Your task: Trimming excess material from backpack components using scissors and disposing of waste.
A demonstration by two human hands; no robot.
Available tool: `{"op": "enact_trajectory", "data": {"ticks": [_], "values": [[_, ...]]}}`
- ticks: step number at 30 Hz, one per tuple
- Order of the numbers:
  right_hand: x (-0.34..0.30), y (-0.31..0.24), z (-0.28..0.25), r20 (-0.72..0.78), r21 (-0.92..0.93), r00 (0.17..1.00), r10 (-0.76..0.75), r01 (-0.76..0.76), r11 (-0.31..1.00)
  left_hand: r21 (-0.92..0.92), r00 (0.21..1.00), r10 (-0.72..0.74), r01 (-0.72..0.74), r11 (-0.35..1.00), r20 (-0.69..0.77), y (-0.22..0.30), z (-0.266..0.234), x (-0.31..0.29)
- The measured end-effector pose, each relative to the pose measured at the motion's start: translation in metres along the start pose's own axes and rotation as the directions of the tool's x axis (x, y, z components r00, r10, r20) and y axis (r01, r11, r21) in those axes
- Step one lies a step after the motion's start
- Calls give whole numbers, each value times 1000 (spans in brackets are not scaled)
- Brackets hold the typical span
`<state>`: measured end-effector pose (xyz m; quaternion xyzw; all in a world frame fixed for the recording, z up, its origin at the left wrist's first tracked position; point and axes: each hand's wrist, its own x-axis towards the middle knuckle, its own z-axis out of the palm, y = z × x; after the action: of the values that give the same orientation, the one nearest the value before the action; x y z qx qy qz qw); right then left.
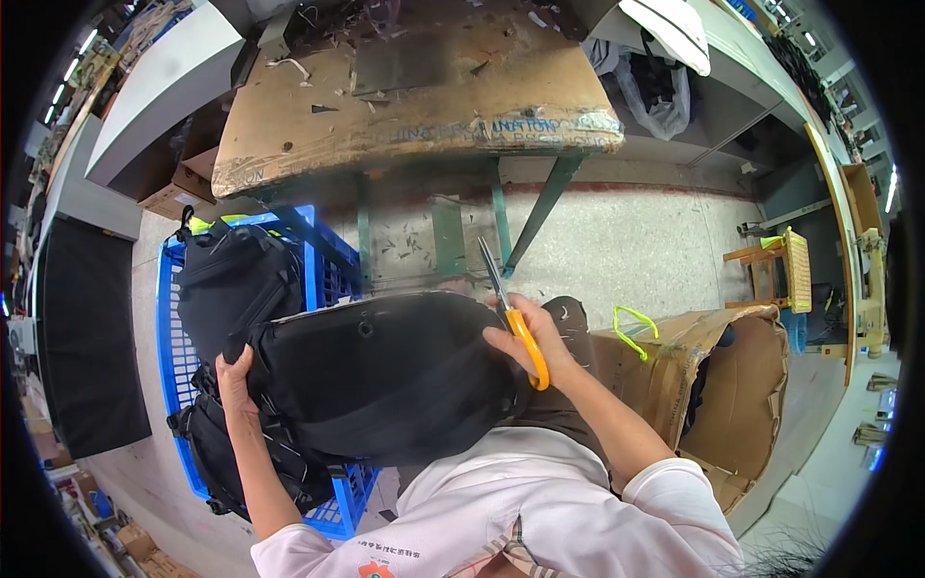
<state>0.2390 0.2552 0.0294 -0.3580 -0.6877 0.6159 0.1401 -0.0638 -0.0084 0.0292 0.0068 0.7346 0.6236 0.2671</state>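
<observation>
A large black fabric bag [385,376] lies across my lap, with a small ring-like mark on its upper panel. My left hand [236,378] is closed on the bag's left end, thumb on top. At the opposite end, my right hand [540,339] holds a pair of scissors [524,342] with orange handles. Their long metal blades point away from me, nearly together, above the bag's far right edge. Part of that hand's fingers is hidden behind the handles and the bag.
On my left stands a blue plastic crate [166,318] with several black bags [236,284]. Ahead is a worn work table [424,125] on green legs, scattered with scraps. An open cardboard box [665,376] with a neon yellow strap [631,332] stands right, a wooden stool [796,270] beyond.
</observation>
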Motion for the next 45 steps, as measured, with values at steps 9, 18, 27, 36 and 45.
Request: {"op": "enact_trajectory", "data": {"ticks": [9,18,27,36,45], "values": [[-9,-14,-57,286,-618,957,-56,229,752,-152,995,99,-97,984,7,6,7,-5],[7,-4,-61,334,-675,936,-109,318,666,-184,993,120,-118,976,4,5,8,-3],[17,-7,-53,390,-678,916,-95,355,644,-243,995,103,-98,965,7,-4,-7,0],[25,7,-51,388,-700,912,-133,385,602,-302,991,119,-93,949,69,-10,-14,1],[25,1,-62,340,-560,929,-146,324,762,-299,989,119,-88,950,87,-9,-20,0]]}}
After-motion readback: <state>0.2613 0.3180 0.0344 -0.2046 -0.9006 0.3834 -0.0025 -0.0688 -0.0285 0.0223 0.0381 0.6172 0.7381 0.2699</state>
